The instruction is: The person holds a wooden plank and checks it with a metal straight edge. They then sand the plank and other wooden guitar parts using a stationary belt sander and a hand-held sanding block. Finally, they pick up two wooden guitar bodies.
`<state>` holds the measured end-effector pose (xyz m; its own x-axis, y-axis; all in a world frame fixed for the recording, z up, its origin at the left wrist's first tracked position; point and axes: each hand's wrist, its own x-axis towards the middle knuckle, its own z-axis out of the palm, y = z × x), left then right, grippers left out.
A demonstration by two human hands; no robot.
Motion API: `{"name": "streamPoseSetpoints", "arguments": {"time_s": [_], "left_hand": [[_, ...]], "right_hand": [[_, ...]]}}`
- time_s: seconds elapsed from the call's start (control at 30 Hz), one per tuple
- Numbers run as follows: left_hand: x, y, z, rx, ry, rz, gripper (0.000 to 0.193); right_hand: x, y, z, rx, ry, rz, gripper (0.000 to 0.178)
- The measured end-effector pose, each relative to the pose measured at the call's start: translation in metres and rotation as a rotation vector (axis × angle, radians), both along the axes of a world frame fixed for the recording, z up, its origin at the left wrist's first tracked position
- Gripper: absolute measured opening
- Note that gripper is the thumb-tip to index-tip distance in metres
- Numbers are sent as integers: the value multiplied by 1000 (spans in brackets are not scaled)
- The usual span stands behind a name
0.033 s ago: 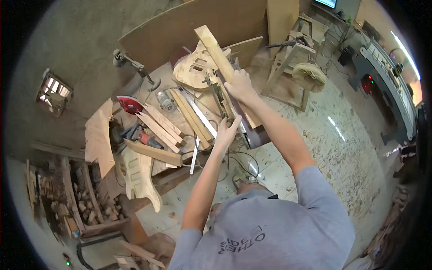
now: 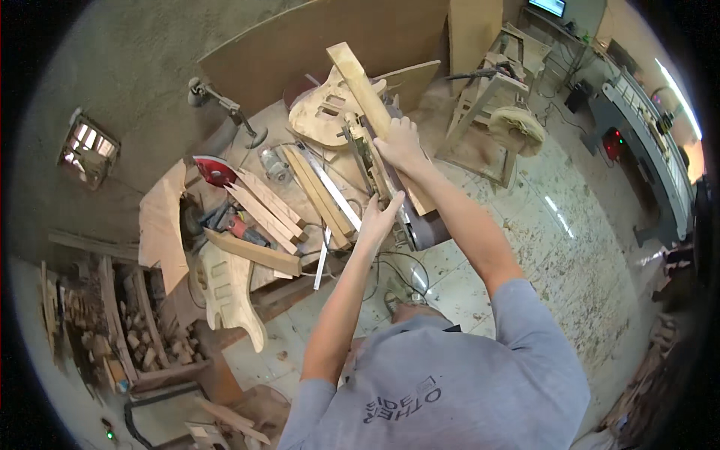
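A long pale wooden plank (image 2: 358,84) lies lengthwise over a bench machine with a dark belt-like surface (image 2: 433,231). My right hand (image 2: 401,144) is closed over the plank at about its middle, fingers bent across the top. Left of the plank runs the machine's narrow fence (image 2: 360,154), made of wood and metal parts. Around the near end of that fence my left hand (image 2: 382,217) is closed, thumb on the plank's side and fingers on the other. Its fingertips are partly hidden. Just beyond the fence lies a pale guitar body (image 2: 319,124) with cut-out cavities.
Left on the bench are wood strips (image 2: 319,191), a metal straight bar (image 2: 330,187), a clothes-iron-shaped red tool (image 2: 215,171), a red power tool (image 2: 244,231) and another guitar body (image 2: 229,289). A desk lamp (image 2: 225,105) stands behind. Cables (image 2: 401,262) hang near my feet.
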<state>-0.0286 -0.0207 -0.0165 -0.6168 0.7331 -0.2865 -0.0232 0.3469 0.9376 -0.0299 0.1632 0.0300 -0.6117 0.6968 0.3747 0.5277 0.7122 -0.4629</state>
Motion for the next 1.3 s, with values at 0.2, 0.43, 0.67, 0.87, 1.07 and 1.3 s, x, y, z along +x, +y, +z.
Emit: {"name": "streamPoseSetpoints", "arguments": {"time_s": [0.2,0.43,0.67,0.87,1.07,1.3], "left_hand": [[-6,27,-25,58,-11,-47,100],[-4,29,6,-33,136,-16,77],[-1,32,17,-43,246,86,64],[-9,37,16,-22,198,11,70],[-8,47,-5,-25,297,80,60],[-9,48,-7,4,337,135,58]], "right_hand": [[-9,6,-25,-14,34,-33,52],[-21,17,-34,-21,25,-30,52],[-26,27,-32,-13,17,-48,54],[-20,39,-31,-29,9,-47,59],[-20,47,-35,-35,58,-52,60],[-25,48,-35,-41,88,-37,59]]}}
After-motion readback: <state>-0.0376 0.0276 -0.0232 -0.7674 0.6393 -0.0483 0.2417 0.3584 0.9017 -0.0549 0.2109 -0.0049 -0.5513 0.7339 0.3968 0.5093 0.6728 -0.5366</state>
